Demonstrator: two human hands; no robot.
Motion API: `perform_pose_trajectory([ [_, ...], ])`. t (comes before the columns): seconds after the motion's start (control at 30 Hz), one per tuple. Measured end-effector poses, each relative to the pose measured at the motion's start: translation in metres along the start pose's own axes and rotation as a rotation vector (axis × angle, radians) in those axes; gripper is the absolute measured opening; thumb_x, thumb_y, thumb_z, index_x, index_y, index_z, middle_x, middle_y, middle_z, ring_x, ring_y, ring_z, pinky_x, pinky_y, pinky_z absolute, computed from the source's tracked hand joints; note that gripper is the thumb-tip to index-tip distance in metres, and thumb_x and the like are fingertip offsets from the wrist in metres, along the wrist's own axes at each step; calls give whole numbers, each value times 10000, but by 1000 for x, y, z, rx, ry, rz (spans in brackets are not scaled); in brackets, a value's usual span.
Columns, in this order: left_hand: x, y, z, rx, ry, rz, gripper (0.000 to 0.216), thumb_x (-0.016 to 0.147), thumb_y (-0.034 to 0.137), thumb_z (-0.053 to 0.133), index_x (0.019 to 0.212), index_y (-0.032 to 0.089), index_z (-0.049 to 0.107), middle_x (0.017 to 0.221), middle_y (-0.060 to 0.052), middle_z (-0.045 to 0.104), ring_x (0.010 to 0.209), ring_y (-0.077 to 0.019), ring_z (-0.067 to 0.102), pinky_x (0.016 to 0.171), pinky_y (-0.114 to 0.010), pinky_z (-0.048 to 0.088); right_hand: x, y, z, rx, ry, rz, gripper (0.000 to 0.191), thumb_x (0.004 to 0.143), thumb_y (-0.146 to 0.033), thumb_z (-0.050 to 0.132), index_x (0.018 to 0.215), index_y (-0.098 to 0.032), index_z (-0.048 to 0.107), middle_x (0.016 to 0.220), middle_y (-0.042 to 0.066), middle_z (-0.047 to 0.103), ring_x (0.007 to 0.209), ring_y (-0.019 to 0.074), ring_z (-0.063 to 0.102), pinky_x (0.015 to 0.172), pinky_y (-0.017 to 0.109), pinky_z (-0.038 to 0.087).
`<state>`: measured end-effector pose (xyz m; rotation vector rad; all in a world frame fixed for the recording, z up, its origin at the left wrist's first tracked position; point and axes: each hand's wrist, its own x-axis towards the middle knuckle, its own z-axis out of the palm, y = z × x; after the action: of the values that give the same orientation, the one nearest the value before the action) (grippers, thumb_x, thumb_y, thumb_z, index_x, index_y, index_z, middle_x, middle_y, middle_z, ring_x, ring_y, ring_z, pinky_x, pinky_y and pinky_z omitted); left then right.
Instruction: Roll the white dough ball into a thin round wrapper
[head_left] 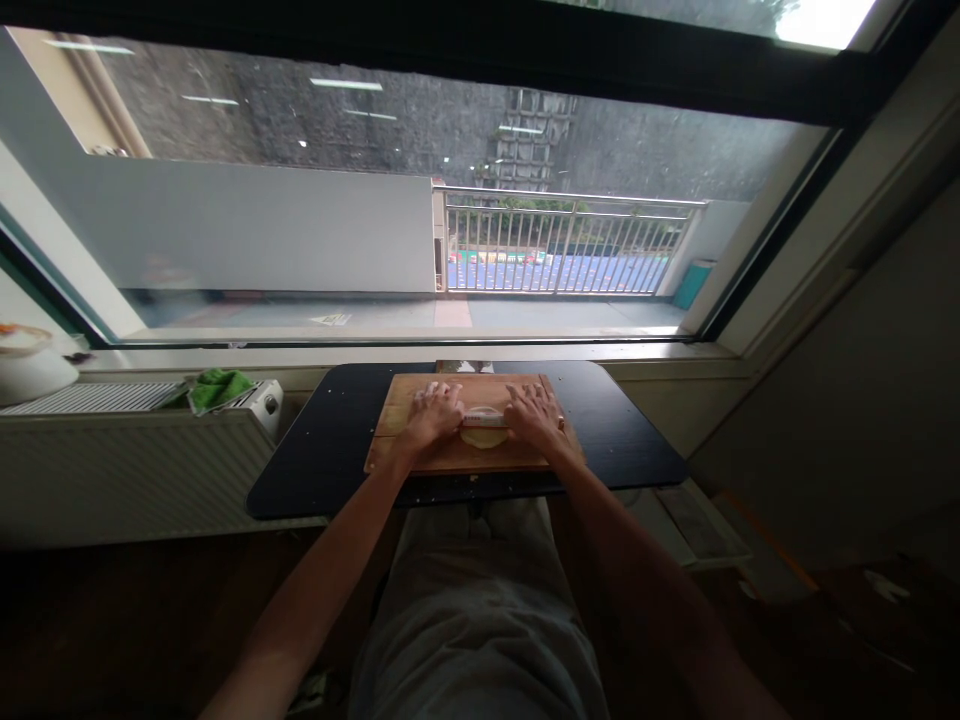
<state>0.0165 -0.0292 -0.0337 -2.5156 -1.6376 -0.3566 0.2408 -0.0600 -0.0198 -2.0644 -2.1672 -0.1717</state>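
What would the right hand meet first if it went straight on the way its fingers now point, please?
Only bare wooden board lies ahead of the right hand, then dark table and, likely, the window sill; depth is hard to judge.

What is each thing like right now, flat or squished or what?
Cutting board: lying flat on the dark table.
Dough: flattened round on the cutting board.
Rolling pin: lying across the dough, hands on both ends.
Left hand: open, flat on the rolling pin.
Right hand: open, flat on the rolling pin.
Green cloth: crumpled on the radiator.
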Motion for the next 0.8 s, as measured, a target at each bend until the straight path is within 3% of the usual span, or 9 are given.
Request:
perform_pose_trajectory([
  [0.17,-16,13,-11,-79,8,-120,496,1088,282,434,1532,226,647,1447,-160,745,1358,-317,680,1177,-488,529,-24,-5,-4,-7,48,-15,616,1083,-280,370,1668,-200,547,1573,192,659,1484,360,563,1237,512,416],
  [0.33,-32,23,-23,-114,27,-153,507,1095,298,416,1542,254,651,1413,-125,775,1327,-315,706,1130,-472,558,-40,-15,-13,1,87,9,555,1147,-339,307,1539,-191,670,1473,176,729,1409,330,620,1208,471,445],
  [0.47,-50,31,-29,-101,34,-188,543,1106,315,412,1609,221,593,1378,-146,787,1243,-317,755,1080,-449,573,-55,-19,-13,36,109,19,591,1174,-380,262,1534,-160,676,1504,157,725,1453,318,608,1254,461,408],
  [0.63,-76,38,-23,-74,90,-124,538,1143,347,349,1546,156,649,1478,-176,739,1430,-327,656,1219,-476,484,-81,-21,-1,68,184,11,625,1183,-418,234,1579,-180,654,1552,125,705,1523,329,567,1314,494,346],
  [0.8,-84,37,-14,-57,154,-89,540,1152,388,339,1529,180,665,1580,-141,680,1536,-329,561,1310,-508,390,-92,-22,3,89,197,15,628,1181,-424,238,1617,-176,617,1620,128,648,1561,329,530,1332,494,312],
])
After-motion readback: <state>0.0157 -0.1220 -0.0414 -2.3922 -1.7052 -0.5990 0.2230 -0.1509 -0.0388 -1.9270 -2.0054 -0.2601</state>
